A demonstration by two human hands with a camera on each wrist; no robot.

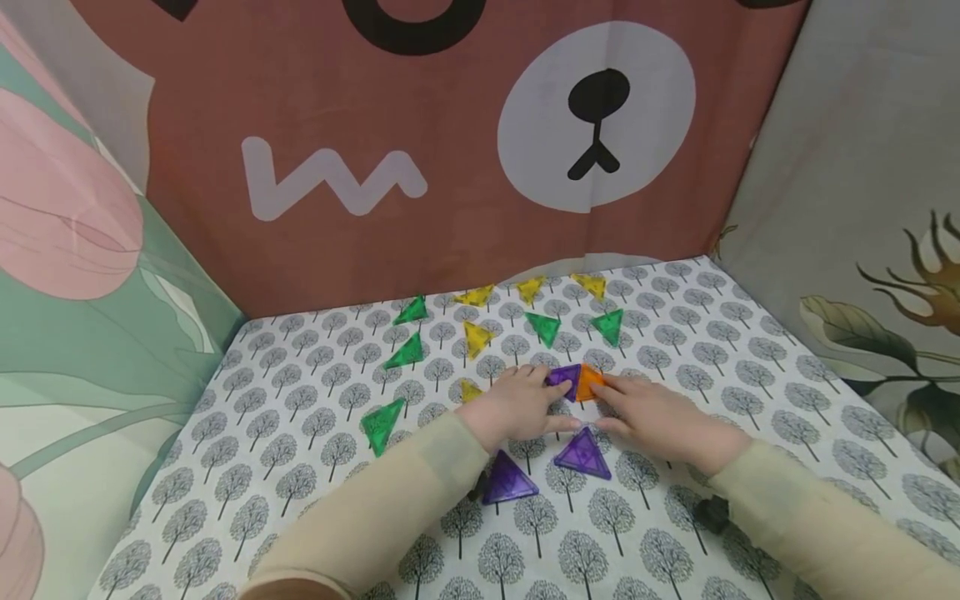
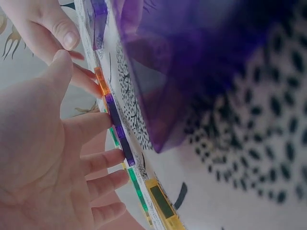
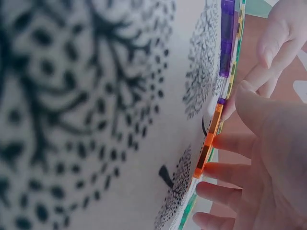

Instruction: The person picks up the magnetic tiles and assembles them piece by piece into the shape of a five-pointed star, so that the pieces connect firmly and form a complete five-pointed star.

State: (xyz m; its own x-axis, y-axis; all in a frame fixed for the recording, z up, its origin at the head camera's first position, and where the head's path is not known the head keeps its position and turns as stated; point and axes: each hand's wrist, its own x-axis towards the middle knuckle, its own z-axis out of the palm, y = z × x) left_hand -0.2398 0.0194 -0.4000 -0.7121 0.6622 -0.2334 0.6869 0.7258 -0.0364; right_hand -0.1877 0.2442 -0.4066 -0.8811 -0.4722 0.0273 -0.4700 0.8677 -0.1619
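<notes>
Two translucent triangular tiles, one purple (image 1: pixel 564 380) and one orange (image 1: pixel 590 384), lie edge to edge in the middle of the cloth. My left hand (image 1: pixel 519 405) rests its fingertips on the purple tile, fingers extended. From the other side, my right hand (image 1: pixel 660 418) touches the orange tile with nearly straight fingers. Both thumbs point toward each other just in front of the pair. In the right wrist view, the orange tile (image 3: pixel 208 143) lies flat against the fingertips of the right hand (image 3: pixel 273 148). Nearer me lie two more purple triangles, one by the thumbs (image 1: pixel 583 455) and another beside the left wrist (image 1: pixel 510 481).
Several green triangles, such as one at the left (image 1: pixel 382 425), and several yellow ones, such as one farther back (image 1: pixel 477 338), are spread beyond and left of my hands. The tree-print cloth (image 1: pixel 285 450) meets a bear-print curtain (image 1: pixel 450 242) at the back.
</notes>
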